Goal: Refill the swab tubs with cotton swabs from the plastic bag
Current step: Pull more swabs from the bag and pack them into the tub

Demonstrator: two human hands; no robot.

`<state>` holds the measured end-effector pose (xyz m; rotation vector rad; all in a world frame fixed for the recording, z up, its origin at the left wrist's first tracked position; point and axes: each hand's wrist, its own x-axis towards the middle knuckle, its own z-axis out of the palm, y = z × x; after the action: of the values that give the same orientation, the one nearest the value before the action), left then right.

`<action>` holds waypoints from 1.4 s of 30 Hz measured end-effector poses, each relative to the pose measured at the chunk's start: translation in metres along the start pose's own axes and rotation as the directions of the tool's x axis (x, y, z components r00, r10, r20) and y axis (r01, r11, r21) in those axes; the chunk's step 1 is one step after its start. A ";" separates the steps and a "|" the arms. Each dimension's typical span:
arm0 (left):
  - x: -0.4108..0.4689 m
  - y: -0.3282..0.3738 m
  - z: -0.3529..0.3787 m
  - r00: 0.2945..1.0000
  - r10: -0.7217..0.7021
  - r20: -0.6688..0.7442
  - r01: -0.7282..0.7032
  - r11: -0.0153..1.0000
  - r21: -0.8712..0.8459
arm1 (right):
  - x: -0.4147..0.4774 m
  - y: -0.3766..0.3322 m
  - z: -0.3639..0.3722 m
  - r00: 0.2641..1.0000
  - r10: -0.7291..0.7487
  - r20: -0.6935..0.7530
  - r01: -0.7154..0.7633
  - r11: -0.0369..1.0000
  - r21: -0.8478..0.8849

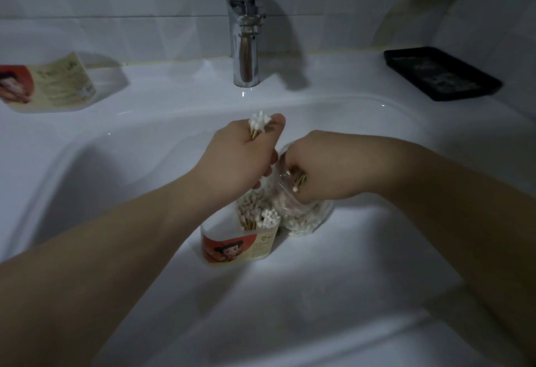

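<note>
Tub (pixel 240 246), w/ red cartoon label, stood upright on the sink (pixel 348 294) toward its front edge, about centre. Whether it sat in the bowl or on the front ledge wasn't clear. It was part filled w/ swabs (pixel 258 216) standing on end, packed to its right side; the left side looked bare. Clear bag (pixel 304 221) touched the tub's right side, lower part full of swabs, mouth up.

L hand (pixel 240 158) hovered over the tub, fingers curled round a bundle (pixel 259 124) of swabs. White tips stuck out at the top of the fist w/ a few sticks visible below them; the rest was hidden in the palm. R hand (pixel 316 169) was inside the bag's mouth, fingers closed on a few swabs. Only some sticks and one white tip showed under the knuckles; fingertips were hidden by plastic and hand.

2nd tub (pixel 49 85), same label, sat on the sink's back-left edge, cut off by the frame's left side. Its contents couldn't be made out, nor whether it was upright or tipped. Tap (pixel 245 47) rose from the back edge at centre, top cut off. Black tray (pixel 441 73) lay at the back-right corner; what was in it was too dark to tell. Light was dim, label print unreadable.
</note>
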<state>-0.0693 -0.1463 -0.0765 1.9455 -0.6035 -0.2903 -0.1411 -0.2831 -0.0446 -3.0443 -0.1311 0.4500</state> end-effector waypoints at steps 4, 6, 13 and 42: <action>-0.001 0.000 0.000 1.000 0.013 0.007 -0.014 0.999 0.049 | 0.001 0.002 0.000 0.999 0.000 -0.053 0.003 0.999 0.045; 0.000 -0.001 -0.001 1.000 0.028 0.008 -0.029 0.997 0.072 | 0.002 0.003 0.000 0.996 0.006 -0.084 -0.003 0.999 0.034; 0.004 -0.003 -0.002 0.999 0.035 0.033 -0.036 0.999 0.028 | 0.000 0.008 -0.007 0.986 0.044 -0.162 -0.035 0.998 0.054; 0.003 -0.005 0.001 0.999 0.029 0.022 -0.031 0.995 0.098 | -0.009 0.009 -0.011 1.000 0.026 0.012 -0.027 0.995 0.098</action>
<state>-0.0653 -0.1468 -0.0810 2.0279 -0.6703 -0.2664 -0.1463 -0.2935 -0.0326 -2.9514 -0.0667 0.4600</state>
